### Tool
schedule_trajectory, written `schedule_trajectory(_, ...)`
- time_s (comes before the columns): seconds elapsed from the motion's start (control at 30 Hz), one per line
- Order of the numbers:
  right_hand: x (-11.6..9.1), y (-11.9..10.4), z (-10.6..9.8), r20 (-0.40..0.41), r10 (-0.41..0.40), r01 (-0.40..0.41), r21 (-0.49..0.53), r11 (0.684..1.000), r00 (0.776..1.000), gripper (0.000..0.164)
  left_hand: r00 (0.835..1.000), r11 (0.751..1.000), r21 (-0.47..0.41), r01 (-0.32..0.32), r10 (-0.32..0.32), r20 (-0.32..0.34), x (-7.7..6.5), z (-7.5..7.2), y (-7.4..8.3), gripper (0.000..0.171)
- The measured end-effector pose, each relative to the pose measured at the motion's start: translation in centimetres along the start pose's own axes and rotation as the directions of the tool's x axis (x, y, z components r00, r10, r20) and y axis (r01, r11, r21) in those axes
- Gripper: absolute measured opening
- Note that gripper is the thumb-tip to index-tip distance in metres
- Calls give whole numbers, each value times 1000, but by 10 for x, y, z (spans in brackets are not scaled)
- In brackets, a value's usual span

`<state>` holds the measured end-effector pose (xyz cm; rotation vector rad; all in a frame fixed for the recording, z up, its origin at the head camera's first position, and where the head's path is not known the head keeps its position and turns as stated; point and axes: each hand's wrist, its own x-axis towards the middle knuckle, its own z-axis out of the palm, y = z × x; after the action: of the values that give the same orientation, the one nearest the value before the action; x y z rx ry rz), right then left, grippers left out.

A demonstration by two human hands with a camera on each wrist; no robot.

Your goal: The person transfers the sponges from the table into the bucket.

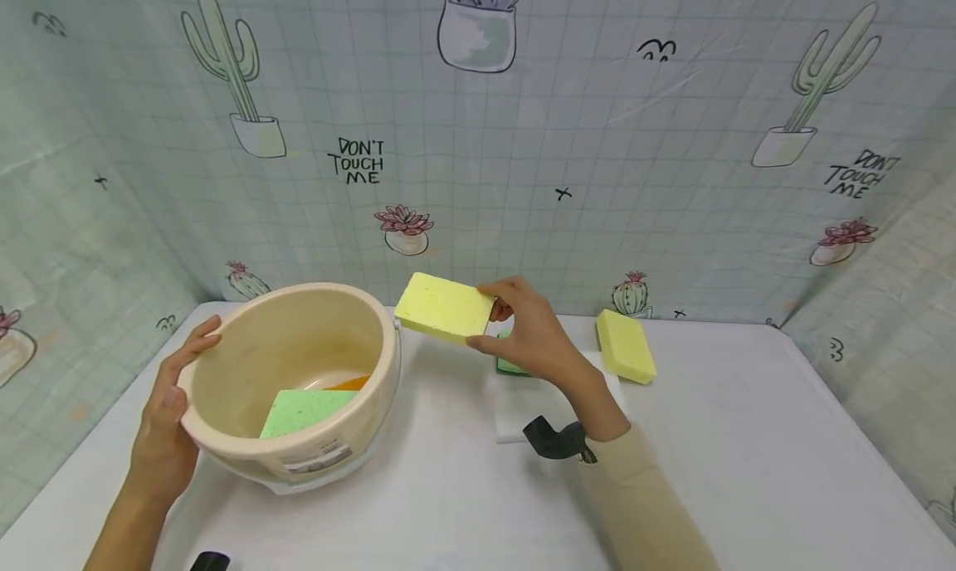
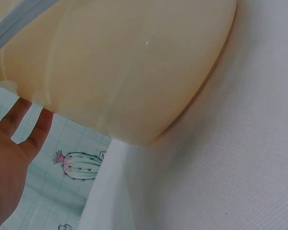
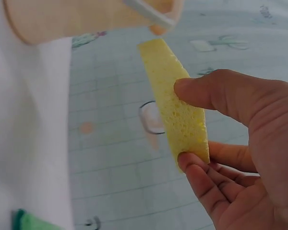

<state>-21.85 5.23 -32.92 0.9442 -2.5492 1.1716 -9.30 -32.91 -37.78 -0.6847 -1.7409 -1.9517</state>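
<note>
Pinching one end, the right grip [image 1: 529, 326] holds the yellow sponge [image 1: 441, 304] near the bucket [image 1: 299, 351].

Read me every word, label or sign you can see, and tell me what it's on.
"DON'T TOUCH ME": on the patterned backdrop, left of centre.
"DON'T TOUCH ME": same backdrop, far right.
"x": small marks on the backdrop.
Label on the bucket: too small and blurred to read.

The backdrop [image 1: 478, 139] was basically a pale gridded sheet, covered in potted cacti [image 1: 226, 56] doodles and "DON'T TOUCH ME" lettering [image 1: 357, 161] lol. It wrapped round three sides of a white table [image 1: 747, 438], softly lit.
</note>
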Motion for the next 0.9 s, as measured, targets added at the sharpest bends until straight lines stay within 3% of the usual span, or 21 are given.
schedule_trajectory(0.23,10,-26,-18,-65,-62,61,-16,998,996,65,1000,1000,-2,3,-3,-4,1,0,1,49)
schedule_trajectory(0.47,21,-48,-19,-96,-119,124,48,991,988,63,1000,1000,10,19,-19,-7,1,0,1,49)
schedule_trajectory(0.63,27,-66,-13,-64,-153,158,76,985,986,62,1000,1000,6,16,-16,-2,1,1,2,49)
schedule_trajectory(0.9,33,-91,8,57,-213,207,93,974,975,63,1000,1000,17,26,-26,-3,0,1,6,48)
